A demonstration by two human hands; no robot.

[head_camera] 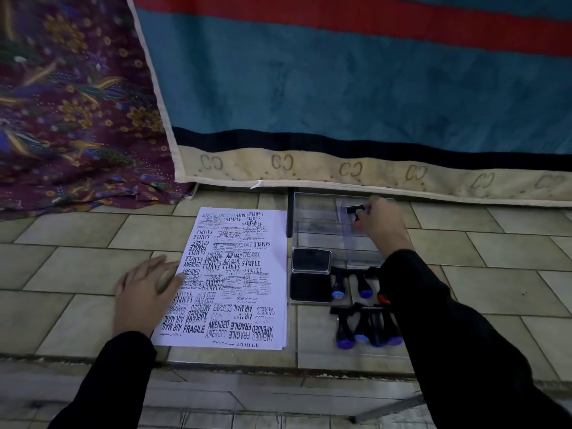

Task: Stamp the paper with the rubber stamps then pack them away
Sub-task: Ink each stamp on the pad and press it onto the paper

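A white paper thick with black stamp marks lies on the tiled floor. My left hand rests flat on its left edge, fingers spread. My right hand reaches into a clear plastic box beyond the paper and grips a black rubber stamp inside it. An open black ink pad sits right of the paper. Several black stamps with blue or purple handle ends lie near it, partly hidden by my right sleeve.
A blue, red and beige blanket hangs just behind the box. A purple patterned cloth is heaped at the back left. Bare floor tiles spread to the right and left of the work area.
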